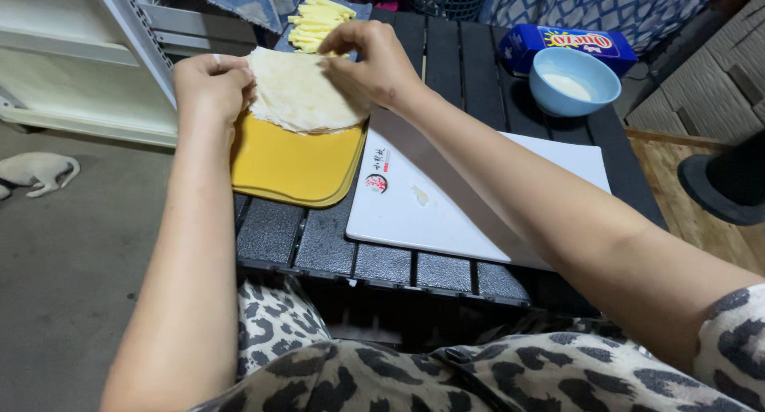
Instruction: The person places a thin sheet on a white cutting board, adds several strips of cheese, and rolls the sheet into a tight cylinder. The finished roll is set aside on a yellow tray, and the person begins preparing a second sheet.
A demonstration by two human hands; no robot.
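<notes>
Both hands pinched opposite edges of a wrapper stack (301, 93) lying on a yellow tray (291, 166) on the counter (446, 57): left hand (211, 85) at the left, right hand (374, 61) at the right. Cheese strips (316, 21) lay just behind; a white board (446, 201) adjoined the tray.

Both hands (211, 85) (370, 61) pinching pale wrapper stack (303, 93), yellow tray (295, 165)

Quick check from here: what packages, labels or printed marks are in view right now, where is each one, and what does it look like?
Blue box: far right of the dark slatted table, behind the light blue bowl; rectangular carton with yellow and red print.
Logo mark: left edge of the white cutting board, beside the yellow tray; small round red and black print.
No screens or signs in view.
</notes>
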